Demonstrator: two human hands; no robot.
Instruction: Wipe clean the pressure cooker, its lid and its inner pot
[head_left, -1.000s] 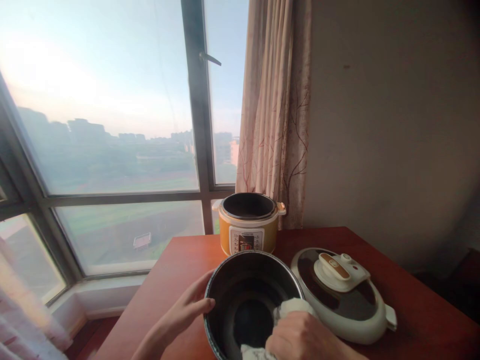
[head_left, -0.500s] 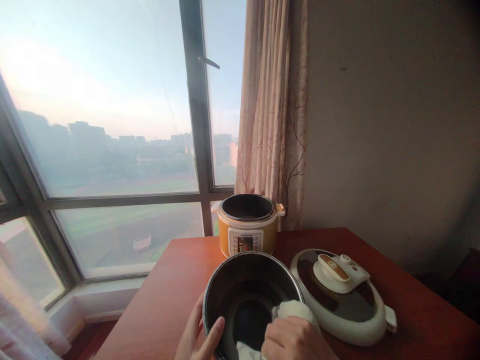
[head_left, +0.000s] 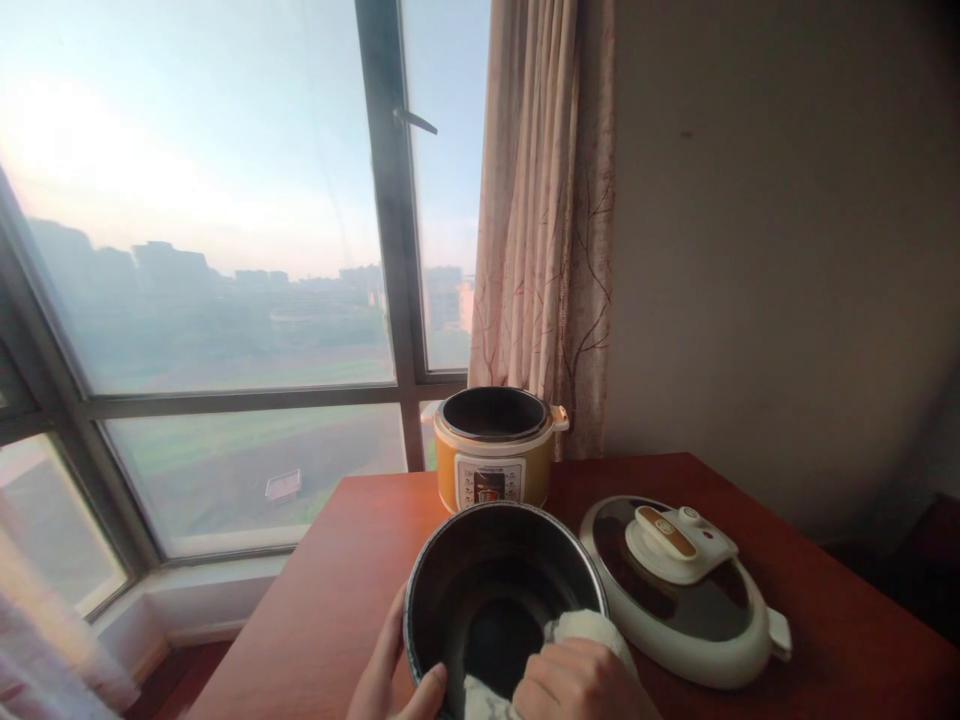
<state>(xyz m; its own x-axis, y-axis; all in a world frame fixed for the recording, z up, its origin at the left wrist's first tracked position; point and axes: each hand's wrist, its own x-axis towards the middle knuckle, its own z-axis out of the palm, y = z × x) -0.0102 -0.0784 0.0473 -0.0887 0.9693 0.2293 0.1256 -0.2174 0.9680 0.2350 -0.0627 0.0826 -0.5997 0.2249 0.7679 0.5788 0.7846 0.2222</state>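
A dark inner pot [head_left: 510,545] is tilted toward me at the near side of the table. My left hand [head_left: 394,665] grips its left rim, thumb over the edge and fingers along the outside wall. Bunched in my closed right hand [head_left: 577,680] is a whitish cloth [head_left: 592,628], pressed at the lower right inside of the pot. Part of the cloth hangs out below the fist, over the pot's inner wall. Just behind the pot stands the yellow electric pressure cooker body [head_left: 491,470], its top uncovered. The pot's lower side is cut off by the view.
To the right, the cooker's white lid [head_left: 675,590] lies on the reddish-brown table [head_left: 315,590] with its handle up. A large window [head_left: 225,300] is on the left, and a curtain [head_left: 536,200] hangs behind the cooker beside a grey wall [head_left: 750,250].
My right hand with the cloth has shifted slightly down and left inside the pot. My left thumb sits a little lower on the rim. Cooker and lid stay put.
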